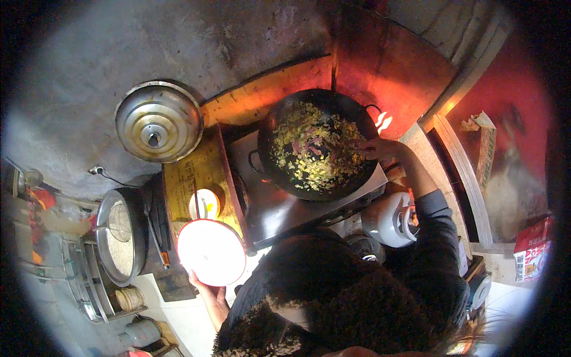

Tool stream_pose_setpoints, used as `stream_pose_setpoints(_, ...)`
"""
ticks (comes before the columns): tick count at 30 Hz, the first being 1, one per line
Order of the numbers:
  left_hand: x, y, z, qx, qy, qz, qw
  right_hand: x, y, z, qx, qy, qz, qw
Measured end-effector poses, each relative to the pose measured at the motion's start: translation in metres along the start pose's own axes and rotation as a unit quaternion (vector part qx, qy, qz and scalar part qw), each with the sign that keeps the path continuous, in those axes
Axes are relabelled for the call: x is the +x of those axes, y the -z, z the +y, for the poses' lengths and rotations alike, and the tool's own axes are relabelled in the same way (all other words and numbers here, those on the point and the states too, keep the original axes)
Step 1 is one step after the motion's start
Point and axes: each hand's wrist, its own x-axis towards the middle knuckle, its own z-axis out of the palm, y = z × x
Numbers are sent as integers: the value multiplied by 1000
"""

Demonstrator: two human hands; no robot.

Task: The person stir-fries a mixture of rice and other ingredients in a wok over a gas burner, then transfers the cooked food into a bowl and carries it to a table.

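Observation:
My left hand (210, 295) holds a white plate with a red rim (212, 252) by its lower edge; the plate looks bright and overexposed. Over the right side of a large black wok (279, 117) reaches my right hand (377, 149), its fingers pointing inward. Shadow there hides whether it grips a utensil. Loose yellow and green chopped food (319, 174) covers much of the wok's inside, with darker reddish pieces (308, 145) in the middle. Beneath the wok is a metal stove top (279, 214).
A metal pot lid (158, 122) leans by the wall. The yellow wooden board (180, 183) bears a small bowl (205, 203). At left, a metal basin (140, 236) contains pale grains and a strainer (118, 223). A grey gas cylinder (388, 221) stands near my right arm.

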Motion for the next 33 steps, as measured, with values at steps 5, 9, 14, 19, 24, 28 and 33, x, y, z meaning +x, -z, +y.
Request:
stream_pose_setpoints(5,5,2,-1,-6,11,-24,1000,-14,47,-25,-164,-85,-230,956)
stream_pose_setpoints(9,9,3,-3,-13,20,-46,999,-14,45,-28,-340,-82,-222,910)
stream_pose_setpoints(14,10,2,-4,-15,21,-59,998,27,-27,7,-456,-96,-25,884)
stream_pose_setpoints(19,8,3,-3,-15,17,-65,998,68,-72,9,-415,10,138,899)
stream_pose_setpoints(24,7,2,-2,-14,20,-73,997,39,-1,-25,-378,-16,-69,923)
stream_pose_setpoints(28,10,-1,-2,-17,21,-86,996,24,62,-35,-184,-135,-371,900)
stream_pose_setpoints(33,13,-8,-3,-18,25,-94,995,51,-25,-26,-35,-42,-276,960)
